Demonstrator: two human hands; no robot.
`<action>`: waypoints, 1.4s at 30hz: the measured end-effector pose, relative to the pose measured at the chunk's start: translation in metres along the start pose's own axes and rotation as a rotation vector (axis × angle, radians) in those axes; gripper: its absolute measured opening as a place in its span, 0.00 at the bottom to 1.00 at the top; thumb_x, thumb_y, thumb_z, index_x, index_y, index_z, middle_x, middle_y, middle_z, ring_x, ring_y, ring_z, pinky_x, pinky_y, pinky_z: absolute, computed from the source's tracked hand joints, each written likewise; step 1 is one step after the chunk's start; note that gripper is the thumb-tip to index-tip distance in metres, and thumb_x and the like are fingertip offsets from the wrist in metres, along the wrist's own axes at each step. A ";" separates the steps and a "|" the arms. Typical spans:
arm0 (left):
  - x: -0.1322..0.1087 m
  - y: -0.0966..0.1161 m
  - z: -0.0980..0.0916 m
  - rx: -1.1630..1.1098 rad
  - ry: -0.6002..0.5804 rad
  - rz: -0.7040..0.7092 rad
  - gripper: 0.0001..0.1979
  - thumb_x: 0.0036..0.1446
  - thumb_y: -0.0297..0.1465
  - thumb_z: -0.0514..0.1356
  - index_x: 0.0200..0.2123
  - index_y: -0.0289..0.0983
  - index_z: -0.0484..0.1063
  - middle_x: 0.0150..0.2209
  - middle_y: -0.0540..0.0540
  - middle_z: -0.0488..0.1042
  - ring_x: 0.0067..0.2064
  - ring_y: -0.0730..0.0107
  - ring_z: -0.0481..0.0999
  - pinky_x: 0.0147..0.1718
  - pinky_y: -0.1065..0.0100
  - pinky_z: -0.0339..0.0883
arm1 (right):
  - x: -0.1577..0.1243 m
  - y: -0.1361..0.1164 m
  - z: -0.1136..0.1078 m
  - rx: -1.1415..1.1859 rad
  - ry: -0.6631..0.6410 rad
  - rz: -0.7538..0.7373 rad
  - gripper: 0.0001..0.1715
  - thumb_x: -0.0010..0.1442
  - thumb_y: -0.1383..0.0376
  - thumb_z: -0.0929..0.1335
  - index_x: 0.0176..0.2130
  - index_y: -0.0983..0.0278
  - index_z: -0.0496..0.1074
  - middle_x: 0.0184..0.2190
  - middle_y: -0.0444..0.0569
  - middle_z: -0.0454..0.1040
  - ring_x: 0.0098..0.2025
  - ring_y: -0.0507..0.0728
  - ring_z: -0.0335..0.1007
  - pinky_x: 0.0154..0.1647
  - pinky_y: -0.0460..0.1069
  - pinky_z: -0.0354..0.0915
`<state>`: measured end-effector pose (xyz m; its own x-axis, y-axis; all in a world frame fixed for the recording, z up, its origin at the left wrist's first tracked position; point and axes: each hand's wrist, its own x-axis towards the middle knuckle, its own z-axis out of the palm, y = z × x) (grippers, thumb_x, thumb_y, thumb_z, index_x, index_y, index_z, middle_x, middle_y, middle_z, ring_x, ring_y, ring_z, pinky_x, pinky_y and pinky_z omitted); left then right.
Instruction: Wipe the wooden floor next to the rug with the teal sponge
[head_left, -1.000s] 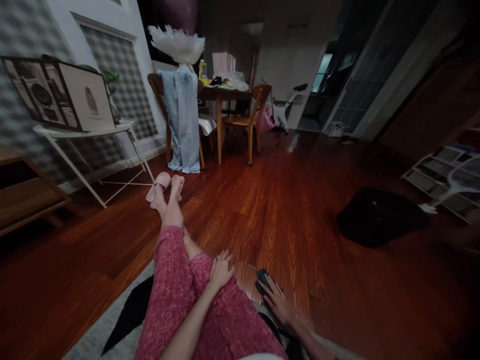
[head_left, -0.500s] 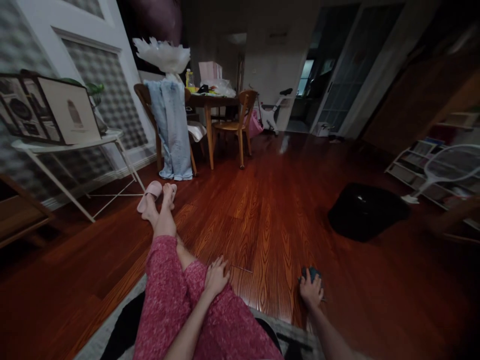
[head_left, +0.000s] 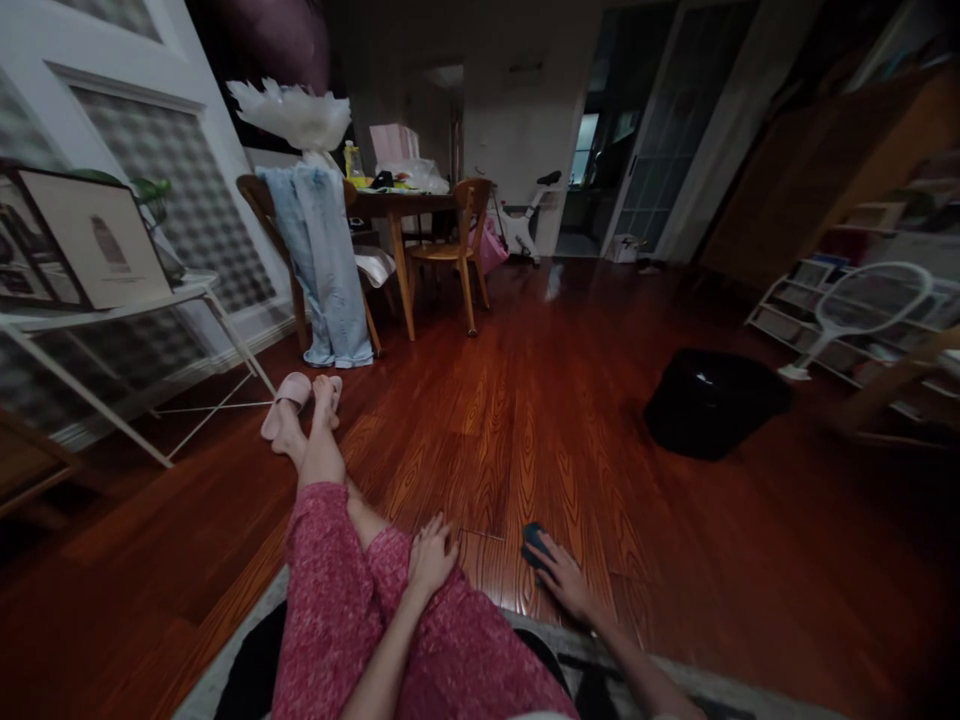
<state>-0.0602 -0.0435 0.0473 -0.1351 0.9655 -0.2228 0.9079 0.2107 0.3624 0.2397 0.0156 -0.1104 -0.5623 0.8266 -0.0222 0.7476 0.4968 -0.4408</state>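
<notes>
I sit on the floor with my legs stretched out in pink trousers (head_left: 360, 610). My left hand (head_left: 432, 555) rests flat on my thigh, fingers loosely spread, holding nothing. My right hand (head_left: 564, 580) lies on the wooden floor (head_left: 540, 420) with its fingers pressed over a small dark teal pad or cloth (head_left: 534, 542). Most of that pad is hidden under the fingers.
Pink slippers (head_left: 286, 400) are at my feet. A white side table (head_left: 112, 310) holds framed pictures on the left. A dining table (head_left: 397, 205) with chairs and draped jeans (head_left: 322, 260) stands behind. A black object (head_left: 712, 400) lies on the right floor, near a white racket (head_left: 862, 300).
My right hand slid the dark pad out to the right across the floor, then back left toward my leg. The view has drifted to the right. My left hand stayed on my thigh.
</notes>
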 end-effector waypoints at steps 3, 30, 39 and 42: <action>0.000 0.000 -0.001 0.001 -0.002 0.003 0.26 0.64 0.34 0.51 0.65 0.39 0.65 0.71 0.43 0.56 0.70 0.61 0.57 0.67 0.58 0.52 | -0.035 0.061 -0.021 -0.039 0.127 0.225 0.32 0.67 0.52 0.55 0.65 0.52 0.65 0.71 0.48 0.57 0.72 0.60 0.49 0.70 0.62 0.51; 0.002 -0.001 0.003 -0.024 -0.013 0.001 0.27 0.63 0.33 0.51 0.65 0.41 0.66 0.71 0.47 0.55 0.70 0.61 0.56 0.67 0.58 0.52 | 0.023 0.020 0.014 -0.057 0.224 0.287 0.31 0.68 0.55 0.53 0.64 0.50 0.66 0.69 0.46 0.60 0.72 0.60 0.50 0.69 0.63 0.53; 0.003 -0.001 0.003 -0.033 -0.016 0.007 0.27 0.62 0.33 0.50 0.64 0.40 0.66 0.71 0.46 0.56 0.71 0.61 0.56 0.67 0.58 0.51 | -0.031 0.084 0.020 -0.033 0.462 0.849 0.37 0.65 0.54 0.50 0.66 0.57 0.64 0.70 0.54 0.58 0.72 0.66 0.49 0.66 0.68 0.55; 0.004 -0.001 0.005 -0.018 -0.017 0.006 0.27 0.63 0.33 0.50 0.64 0.41 0.66 0.71 0.46 0.56 0.70 0.61 0.56 0.67 0.58 0.51 | -0.010 0.053 0.034 -0.026 0.439 0.855 0.36 0.65 0.55 0.50 0.66 0.55 0.65 0.69 0.54 0.60 0.71 0.67 0.51 0.66 0.70 0.54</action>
<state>-0.0600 -0.0408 0.0415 -0.1229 0.9640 -0.2356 0.9014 0.2078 0.3800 0.2731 0.0242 -0.1644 0.3551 0.9347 0.0135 0.8541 -0.3186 -0.4111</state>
